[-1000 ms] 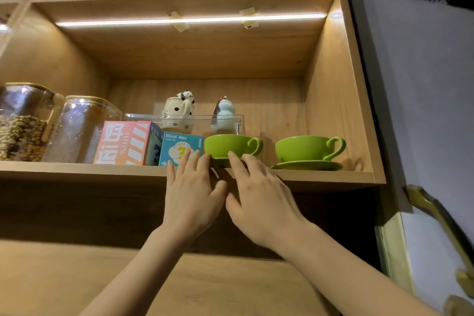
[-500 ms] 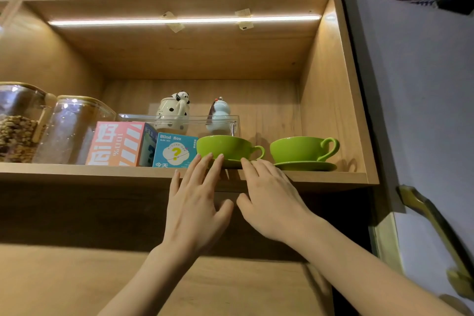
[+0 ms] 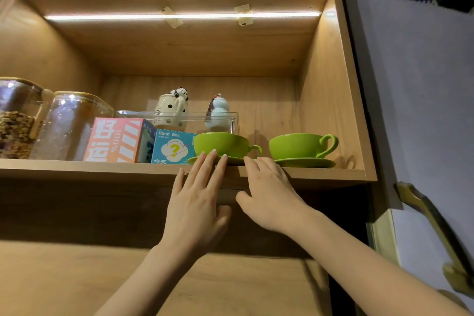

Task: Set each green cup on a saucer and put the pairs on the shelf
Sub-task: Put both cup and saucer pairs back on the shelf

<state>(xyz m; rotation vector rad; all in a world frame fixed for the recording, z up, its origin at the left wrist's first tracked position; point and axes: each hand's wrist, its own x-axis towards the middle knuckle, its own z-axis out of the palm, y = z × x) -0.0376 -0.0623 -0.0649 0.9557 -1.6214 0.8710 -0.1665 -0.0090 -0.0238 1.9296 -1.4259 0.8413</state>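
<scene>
Two green cups stand on green saucers on the wooden shelf point(image 3: 77, 169). The left cup point(image 3: 220, 143) sits on its saucer point(image 3: 234, 161) near the shelf's front edge. The right cup point(image 3: 297, 146) sits on its saucer point(image 3: 305, 162) by the right wall. My left hand point(image 3: 197, 202) is raised below the shelf, fingers spread, fingertips touching the left saucer's front rim. My right hand point(image 3: 269, 195) is beside it, fingers apart, fingertips at the shelf edge just right of that saucer. Neither hand holds anything.
A pink box point(image 3: 115, 140) and a blue Blind Box carton point(image 3: 173, 147) stand left of the cups, with two glass jars point(image 3: 69, 126) further left. A clear tray point(image 3: 195, 120) holds two ceramic figures behind. An open grey cabinet door point(image 3: 415, 100) hangs at right.
Both hands have slid back toward the shelf's front edge and let go of the left cup and saucer, which now rest on the shelf. The view has shifted slightly.
</scene>
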